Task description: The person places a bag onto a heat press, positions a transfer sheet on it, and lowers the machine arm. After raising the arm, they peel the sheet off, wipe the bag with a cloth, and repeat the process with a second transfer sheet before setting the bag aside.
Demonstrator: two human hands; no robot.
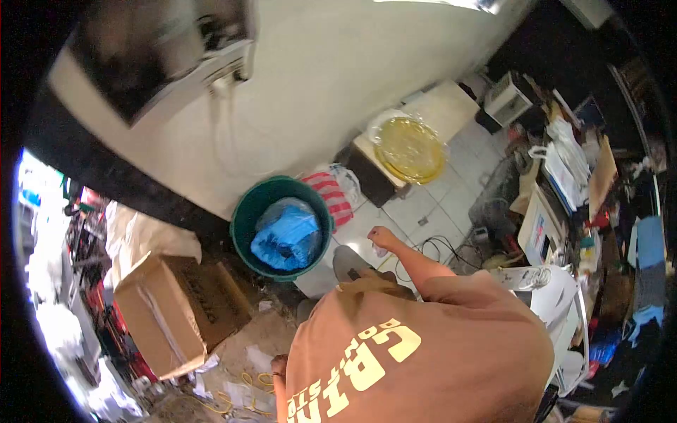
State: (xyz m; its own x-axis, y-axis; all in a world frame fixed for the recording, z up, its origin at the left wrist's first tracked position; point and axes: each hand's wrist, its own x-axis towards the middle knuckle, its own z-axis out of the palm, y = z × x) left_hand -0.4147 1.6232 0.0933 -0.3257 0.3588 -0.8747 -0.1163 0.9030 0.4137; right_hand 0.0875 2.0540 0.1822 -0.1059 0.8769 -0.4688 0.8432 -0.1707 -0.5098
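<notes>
My right hand [381, 237] is closed, held out in front of my body over the tiled floor. A small whitish thing [380, 251] shows just under its fingers, too small to make out. My left hand [280, 364] hangs low beside my brown shirt [451, 338], mostly hidden, its fingers not readable. Ahead of me a green bin [238, 236] holds a blue plastic bag [285, 240], and my knee overlaps the floor close to it. Near my left hand lie yellow cord [222, 402] and scraps of paper.
An open cardboard box [166, 310] stands at the left. Beside the bin lies a red-and-white striped bag [330, 197]. A yellow round thing in clear plastic [410, 149] rests on a low bench [451, 106]. Black cables [437, 248] cross the tiles. A white chair [557, 299] and clutter fill the right.
</notes>
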